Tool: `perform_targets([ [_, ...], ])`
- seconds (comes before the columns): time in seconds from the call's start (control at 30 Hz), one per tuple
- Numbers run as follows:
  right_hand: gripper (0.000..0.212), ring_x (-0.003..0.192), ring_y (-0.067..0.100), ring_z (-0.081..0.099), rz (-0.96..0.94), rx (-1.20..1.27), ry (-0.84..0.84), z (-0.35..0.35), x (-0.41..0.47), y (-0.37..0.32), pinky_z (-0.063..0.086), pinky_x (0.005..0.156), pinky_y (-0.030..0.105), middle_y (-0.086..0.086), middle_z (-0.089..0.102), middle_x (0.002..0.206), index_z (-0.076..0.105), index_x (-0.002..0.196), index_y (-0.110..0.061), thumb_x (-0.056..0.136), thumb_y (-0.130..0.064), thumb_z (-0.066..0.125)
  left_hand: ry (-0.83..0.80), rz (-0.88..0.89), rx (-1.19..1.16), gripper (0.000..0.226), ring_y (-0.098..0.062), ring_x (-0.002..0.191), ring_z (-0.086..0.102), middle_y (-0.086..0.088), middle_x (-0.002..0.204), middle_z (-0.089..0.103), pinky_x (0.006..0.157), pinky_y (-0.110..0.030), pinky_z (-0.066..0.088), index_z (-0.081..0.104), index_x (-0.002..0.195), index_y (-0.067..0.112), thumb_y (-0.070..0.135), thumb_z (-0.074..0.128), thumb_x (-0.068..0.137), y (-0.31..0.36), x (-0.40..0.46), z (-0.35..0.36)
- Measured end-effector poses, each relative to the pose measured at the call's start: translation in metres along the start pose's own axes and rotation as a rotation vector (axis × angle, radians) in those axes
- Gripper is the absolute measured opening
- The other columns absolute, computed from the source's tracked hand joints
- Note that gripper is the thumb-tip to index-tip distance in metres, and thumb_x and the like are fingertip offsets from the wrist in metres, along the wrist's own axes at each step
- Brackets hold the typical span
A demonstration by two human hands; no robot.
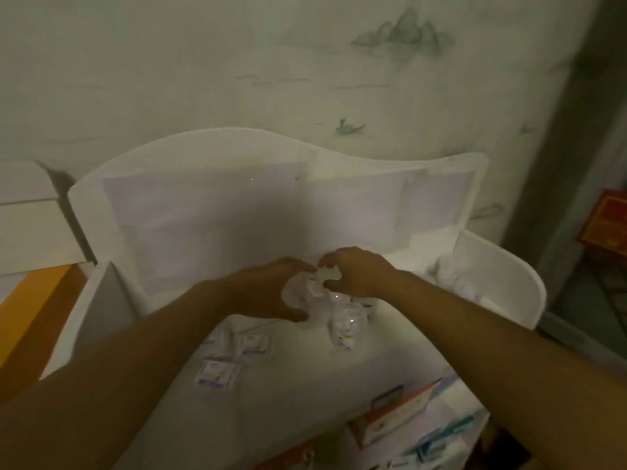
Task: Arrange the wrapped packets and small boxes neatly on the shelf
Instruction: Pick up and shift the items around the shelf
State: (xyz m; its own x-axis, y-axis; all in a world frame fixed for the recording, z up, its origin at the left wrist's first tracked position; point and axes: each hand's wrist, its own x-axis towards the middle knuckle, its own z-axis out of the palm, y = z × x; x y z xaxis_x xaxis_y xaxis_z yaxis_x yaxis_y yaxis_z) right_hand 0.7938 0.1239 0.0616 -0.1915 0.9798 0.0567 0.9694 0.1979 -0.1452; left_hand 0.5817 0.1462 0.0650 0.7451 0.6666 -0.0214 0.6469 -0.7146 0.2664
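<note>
Reaching over the white shelf [390,368], both hands meet near its back panel. The left hand [268,293] is cupped wide, thumb low and fingers arched, around the left side of a small box [314,288] that appears to sit in or against clear wrapping. The right hand [356,271] is curled from the other side, its fingertips close to the box top; whether either hand actually pinches the box cannot be told, as the picture is dim and blurred there.

Position of goods: the box lies between the 2 hands, toward the rear centre of the shelf. Just in front of it stands a clear wrapped packet [346,325], seemingly upright. Further forward and left lie 3 flat packets [217,373] with blue print, loosely scattered and not squared to each other. More clear-wrapped goods [454,276] sit in the right rear corner. Coloured cartons [397,415] show on a lower level at the bottom right.

Handling assessment: the box looks light and fairly stiff, so it should take a pinch across 2 opposite faces without crushing. The clear wrap is likely slick and soft, prone to crinkle and slide; holding low around the body would be safer than tugging loose film. The upright packet looks easily toppled by a passing wrist.

Progress: judged early; the flat packets are not yet aligned.
</note>
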Motion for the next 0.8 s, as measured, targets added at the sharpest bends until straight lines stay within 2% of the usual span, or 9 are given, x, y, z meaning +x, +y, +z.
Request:
perform_targets([
  [0.17,0.05,0.123,0.018,0.05,0.139,-0.006,0.028,-0.023,-0.044,0.057,0.043,0.094,0.032,-0.004,0.056,0.134,0.052,0.134,-0.027,0.088,-0.043,0.062,-0.005,0.13,0.012,0.089,-0.019,0.13,0.043,0.008,0.152,0.024,0.104,-0.039,0.043,0.026,0.145,0.034,0.045,0.077,0.074,0.055,0.047,0.014],
  [0.3,0.048,0.122,0.017,0.052,0.195,0.001,0.039,-0.026,-0.069,0.101,0.046,0.098,0.034,-0.004,0.057,0.133,0.053,0.133,-0.027,0.088,-0.044,0.061,-0.023,0.135,0.042,0.095,-0.021,0.138,0.036,0.007,0.159,0.014,0.109,-0.042,0.038,0.018,0.149,0.035,0.048,0.076,0.074,0.09,0.09,0.049],
  [0.53,0.048,0.119,0.015,0.054,0.226,0.068,-0.029,-0.014,-0.088,0.171,0.044,0.094,0.028,-0.003,0.057,0.134,0.053,0.133,-0.027,0.089,-0.043,0.061,-0.288,0.07,0.15,0.09,-0.021,0.14,0.033,0.004,0.157,0.025,0.112,-0.043,0.035,0.022,0.149,0.032,0.05,0.072,0.077,0.112,0.138,0.118],
  [0.6,0.047,0.117,0.015,0.055,0.213,0.082,-0.048,-0.011,-0.091,0.184,0.046,0.091,0.026,-0.005,0.056,0.134,0.051,0.134,-0.028,0.09,-0.042,0.06,-0.307,0.065,0.234,0.086,-0.023,0.14,0.034,0.001,0.155,0.03,0.112,-0.046,0.034,0.027,0.148,0.031,0.054,0.071,0.077,0.11,0.144,0.126],
  [0.7,0.048,0.118,0.015,0.054,0.196,0.11,-0.076,-0.005,-0.09,0.199,0.046,0.092,0.027,-0.005,0.055,0.135,0.05,0.135,-0.028,0.09,-0.042,0.059,-0.265,0.029,0.371,0.086,-0.024,0.142,0.029,0.002,0.157,0.028,0.116,-0.049,0.023,0.025,0.148,0.033,0.065,0.063,0.077,0.107,0.147,0.13],
  [0.8,0.05,0.119,0.015,0.054,0.173,0.151,-0.085,-0.003,-0.085,0.205,0.042,0.096,0.027,-0.003,0.056,0.134,0.049,0.136,-0.027,0.09,-0.042,0.06,-0.232,-0.018,0.445,0.09,-0.027,0.147,0.015,-0.001,0.162,0.01,0.118,-0.051,0.013,0.013,0.152,0.031,0.064,0.058,0.082,0.107,0.148,0.126],
])
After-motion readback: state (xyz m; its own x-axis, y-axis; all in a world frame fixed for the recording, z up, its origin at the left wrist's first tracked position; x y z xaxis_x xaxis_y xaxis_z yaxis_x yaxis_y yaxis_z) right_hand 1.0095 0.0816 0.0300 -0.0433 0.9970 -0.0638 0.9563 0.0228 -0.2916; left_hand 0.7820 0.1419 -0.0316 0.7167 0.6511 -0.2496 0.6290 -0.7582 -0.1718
